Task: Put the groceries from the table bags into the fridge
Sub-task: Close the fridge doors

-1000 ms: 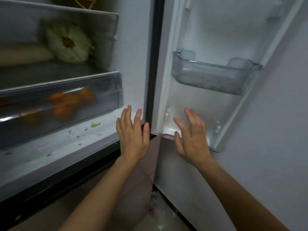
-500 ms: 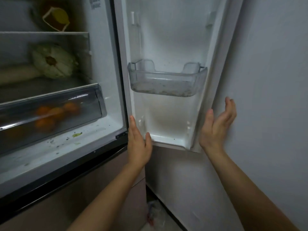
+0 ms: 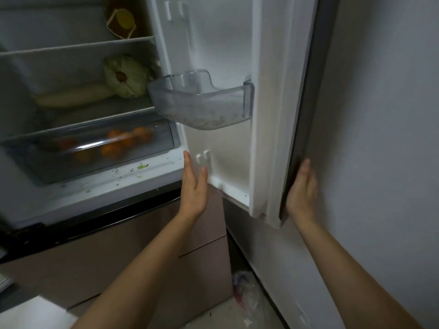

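Observation:
The fridge stands open on the left, its door (image 3: pixel 266 115) swung partway toward the cabinet. My right hand (image 3: pixel 301 193) lies flat against the door's outer face near its bottom corner, fingers straight. My left hand (image 3: pixel 193 186) hovers open just inside the door's lower inner edge, holding nothing. A green cabbage (image 3: pixel 124 76) and a pale long vegetable (image 3: pixel 73 97) lie on a shelf. Several oranges (image 3: pixel 118 143) sit in the clear crisper drawer (image 3: pixel 57 160). A yellow-and-white carton (image 3: pixel 121 22) stands on the upper shelf.
A clear door bin (image 3: pixel 202 103) hangs on the inner door, holding no items. A white wall (image 3: pixel 380 138) is close on the right. Brown lower drawers (image 3: pixel 118 257) sit below. A crumpled plastic bag (image 3: pixel 244 290) lies on the floor by the wall.
The door has swung further toward the fridge. My right hand moved from its inner side round to its outer face. My left hand stayed near the lower inner edge.

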`<control>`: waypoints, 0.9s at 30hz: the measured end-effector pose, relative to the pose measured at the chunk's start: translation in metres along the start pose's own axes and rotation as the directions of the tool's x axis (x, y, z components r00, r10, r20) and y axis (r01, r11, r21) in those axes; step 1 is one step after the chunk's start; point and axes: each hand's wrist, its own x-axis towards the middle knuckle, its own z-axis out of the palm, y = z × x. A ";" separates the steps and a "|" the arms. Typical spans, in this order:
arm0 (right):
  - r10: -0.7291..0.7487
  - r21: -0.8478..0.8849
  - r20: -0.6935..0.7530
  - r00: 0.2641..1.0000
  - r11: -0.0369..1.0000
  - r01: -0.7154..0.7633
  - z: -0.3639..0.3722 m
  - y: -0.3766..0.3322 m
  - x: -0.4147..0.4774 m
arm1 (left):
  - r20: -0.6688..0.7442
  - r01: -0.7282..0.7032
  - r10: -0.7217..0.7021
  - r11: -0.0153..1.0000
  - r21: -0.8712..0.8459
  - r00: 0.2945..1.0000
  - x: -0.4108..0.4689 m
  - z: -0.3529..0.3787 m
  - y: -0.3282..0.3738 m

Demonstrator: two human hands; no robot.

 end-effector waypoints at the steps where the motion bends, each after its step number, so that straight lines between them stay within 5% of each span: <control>1: -0.032 0.018 0.018 0.999 0.999 0.031 0.002 0.000 -0.009 | -0.003 0.026 -0.026 1.000 -0.007 1.000 -0.005 -0.005 0.001; 9: -0.271 -0.077 0.255 0.928 0.951 0.299 0.035 0.021 -0.110 | 0.072 0.052 -0.050 0.998 -0.026 0.996 -0.057 -0.066 0.003; 13: -0.329 -0.159 0.523 0.786 0.869 0.469 0.074 0.014 -0.154 | -0.028 0.083 -0.089 0.982 -0.172 0.996 -0.078 -0.122 0.001; 20: -0.310 -0.234 0.773 0.554 0.672 0.703 0.139 -0.003 -0.173 | -0.010 0.152 -0.158 0.965 -0.212 0.987 -0.063 -0.187 -0.008; 27: -0.231 -0.328 0.860 0.454 0.430 0.841 0.192 0.003 -0.159 | -0.040 0.211 -0.220 0.963 -0.170 0.975 -0.022 -0.215 -0.018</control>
